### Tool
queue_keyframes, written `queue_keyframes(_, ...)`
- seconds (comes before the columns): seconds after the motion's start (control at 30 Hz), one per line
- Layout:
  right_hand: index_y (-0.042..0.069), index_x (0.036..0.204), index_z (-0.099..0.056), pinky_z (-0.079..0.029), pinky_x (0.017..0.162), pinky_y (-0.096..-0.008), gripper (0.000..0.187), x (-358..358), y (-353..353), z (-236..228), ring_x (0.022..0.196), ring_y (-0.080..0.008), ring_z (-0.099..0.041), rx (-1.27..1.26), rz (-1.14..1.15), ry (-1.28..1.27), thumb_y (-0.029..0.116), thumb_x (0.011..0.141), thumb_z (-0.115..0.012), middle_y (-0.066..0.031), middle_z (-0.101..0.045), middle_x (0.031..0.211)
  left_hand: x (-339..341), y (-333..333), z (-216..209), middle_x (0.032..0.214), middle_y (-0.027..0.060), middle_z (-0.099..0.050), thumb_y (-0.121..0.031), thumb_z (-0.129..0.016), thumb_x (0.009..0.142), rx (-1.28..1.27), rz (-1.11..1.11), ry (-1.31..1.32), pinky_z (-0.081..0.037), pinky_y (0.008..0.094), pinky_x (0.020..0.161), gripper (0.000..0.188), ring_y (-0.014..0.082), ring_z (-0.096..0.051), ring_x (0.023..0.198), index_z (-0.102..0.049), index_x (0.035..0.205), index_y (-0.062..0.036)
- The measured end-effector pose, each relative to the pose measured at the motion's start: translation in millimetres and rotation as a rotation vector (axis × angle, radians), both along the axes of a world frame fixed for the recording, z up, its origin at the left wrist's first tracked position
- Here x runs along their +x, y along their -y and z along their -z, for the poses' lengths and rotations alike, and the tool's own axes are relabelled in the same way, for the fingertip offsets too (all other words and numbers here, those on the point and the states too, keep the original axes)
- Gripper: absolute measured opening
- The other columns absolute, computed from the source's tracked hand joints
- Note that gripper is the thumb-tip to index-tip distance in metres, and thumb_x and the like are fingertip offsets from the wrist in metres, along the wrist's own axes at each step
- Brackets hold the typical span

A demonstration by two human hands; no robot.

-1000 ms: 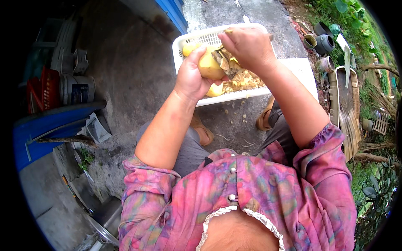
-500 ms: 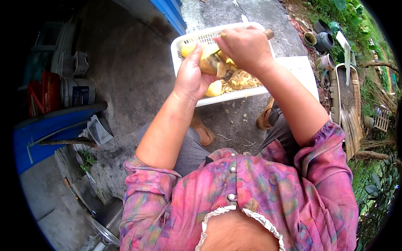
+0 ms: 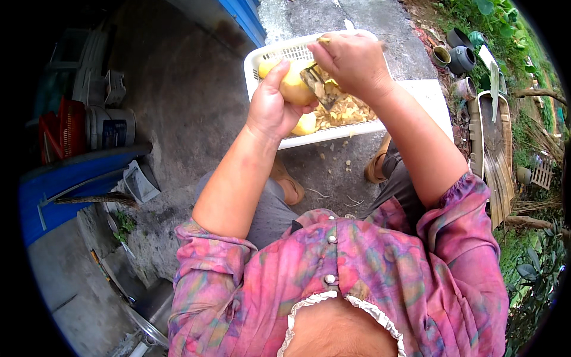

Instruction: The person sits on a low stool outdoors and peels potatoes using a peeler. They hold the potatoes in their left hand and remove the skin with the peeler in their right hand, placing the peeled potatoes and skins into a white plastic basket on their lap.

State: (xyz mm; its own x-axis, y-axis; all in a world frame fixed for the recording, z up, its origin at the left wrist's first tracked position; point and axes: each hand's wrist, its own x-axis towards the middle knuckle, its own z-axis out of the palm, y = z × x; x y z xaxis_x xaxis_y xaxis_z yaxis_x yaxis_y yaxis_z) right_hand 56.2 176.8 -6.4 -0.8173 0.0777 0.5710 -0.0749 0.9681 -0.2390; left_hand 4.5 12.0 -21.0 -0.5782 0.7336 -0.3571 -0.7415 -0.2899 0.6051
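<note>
My left hand [image 3: 272, 110] is wrapped around a rounded yellow, smooth-skinned fruit or root [image 3: 296, 89], whose exact kind I cannot make out. A knife, its dark blade [image 3: 325, 97] smeared with pale bits, stands at the right side of that piece. My right hand [image 3: 355, 64] grips the knife from above, fingers curled and partly hidden. Both hands are over a white plastic basket [image 3: 339, 132]. Thin yellowish peelings [image 3: 348, 112] lie in it, with another yellow piece [image 3: 306, 124] at its near side.
A white flat surface [image 3: 425, 104] adjoins the basket on the right. My shoes [image 3: 289, 184] stand on concrete below it. Farther right are dark pots [image 3: 461, 58], a long trough [image 3: 491, 154] and plants. To the left are a bucket [image 3: 113, 128], red crates [image 3: 68, 131] and a blue panel [image 3: 83, 181].
The knife blade has shifted slightly and turned, showing more of itself beside the yellow piece. My right hand has moved a little right; my left hand stays nearly in place.
</note>
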Motion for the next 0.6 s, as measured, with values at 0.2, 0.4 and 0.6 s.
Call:
queue_keyframes(0.2, 0.011, 0.079, -0.065, -0.052, 0.062, -0.0441, 0.036, -6.0, -40.2, 20.3, 0.066, -0.0313, -0.065, -0.166, 0.217, 0.18, 0.042, 0.091, -0.052, -0.0121, -0.064, 0.066, -0.3, 4.5, 0.9, 0.106, 0.0096, -0.063, -0.043, -0.06, 0.087, 0.128, 0.144, -0.07, -0.054, 0.0348, 0.064, 0.046, 0.0245, -0.063, 0.088, -0.055, 0.116, -0.0072)
queue_keyframes(0.4, 0.011, 0.073, -0.066, -0.052, 0.059, -0.0435, 0.034, 0.6, -14.9, -8.1, 0.065, -0.0312, -0.065, -0.226, -0.004, 0.111, 0.039, 0.089, -0.054, -0.0108, -0.065, 0.067, -0.7, 1.0, 1.8, 0.11, 0.0094, -0.063, -0.043, -0.055, 0.09, 0.074, 0.032, 0.025, -0.049, 0.0426, 0.083, 0.048, 0.0241, -0.06, 0.098, -0.053, 0.123, -0.0078)
queue_keyframes(0.6, 0.01, 0.066, -0.058, -0.047, 0.058, -0.0352, 0.023, 6.4, 7.5, -8.2, 0.054, -0.025, -0.059, 0.003, -0.174, -0.136, 0.024, 0.082, -0.066, -0.0056, -0.058, 0.057, 5.3, -2.9, 2.6, 0.118, 0.0106, -0.057, -0.032, -0.049, 0.094, 0.081, 0.01, 0.115, -0.05, 0.0428, 0.084, 0.042, 0.0238, -0.056, 0.108, -0.045, 0.129, -0.0088)
